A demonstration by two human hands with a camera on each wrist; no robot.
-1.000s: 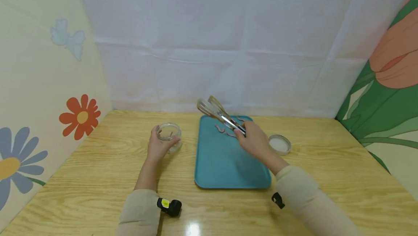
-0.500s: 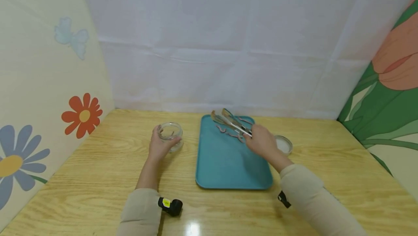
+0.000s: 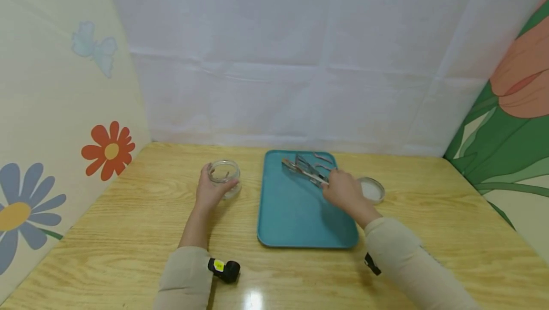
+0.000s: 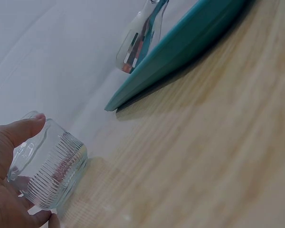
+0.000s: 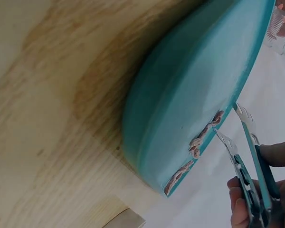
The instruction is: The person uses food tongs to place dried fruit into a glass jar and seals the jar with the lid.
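Left hand (image 3: 208,193) wraps the small ribbed clear glass jar (image 3: 223,175), steadying it on the wooden desk (image 3: 128,224). Right hand (image 3: 343,191) grips metal tongs (image 3: 305,171), tips lowered onto pinkish worm-like strips (image 5: 204,135) (far end of the teal plastic tray (image 3: 296,215)), apparently to pinch one.

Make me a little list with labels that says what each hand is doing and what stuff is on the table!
Left hand: holds a small glass jar standing on the wooden table
Right hand: grips metal tongs low over the tray
Tray: teal, between the hands
On the tray: pinkish worm-like pieces at the far end
Lid: round, on the table, right of the tray
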